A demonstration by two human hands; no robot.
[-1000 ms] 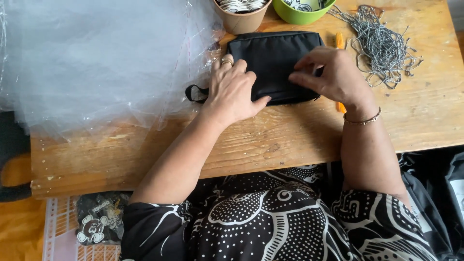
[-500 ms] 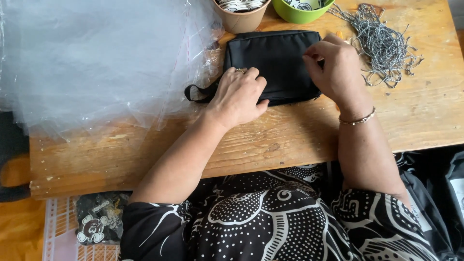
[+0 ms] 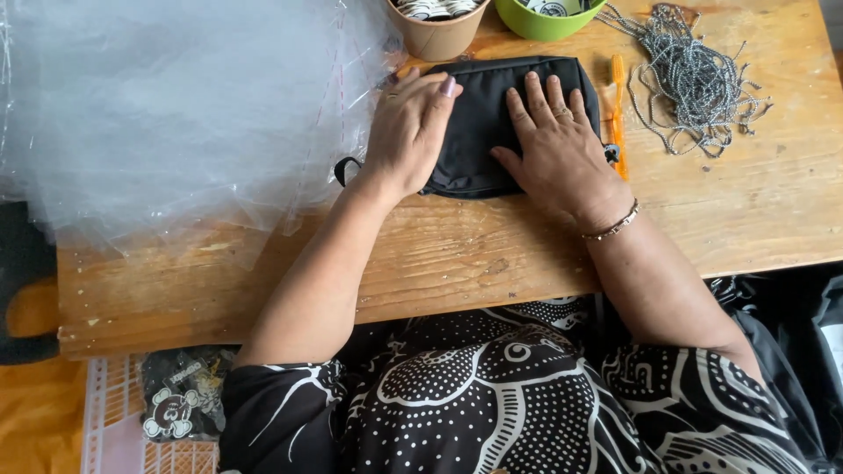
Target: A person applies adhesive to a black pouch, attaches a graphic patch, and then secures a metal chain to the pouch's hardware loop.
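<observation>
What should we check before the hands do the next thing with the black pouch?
1. Black fabric zip pouch lies flat on the wooden table: ok.
2. Left hand presses its left part, palm down: ok.
3. Right hand lies flat on its right part, fingers spread: ok.
4. Zip fully closed: cannot tell, hands cover much of it.
5. Pile of clear plastic bags sits beside the pouch on the left, not under it: ok.
6. Orange stick-shaped tool and tangle of silver bead chains lie to the right, apart from the pouch: ok.
</observation>
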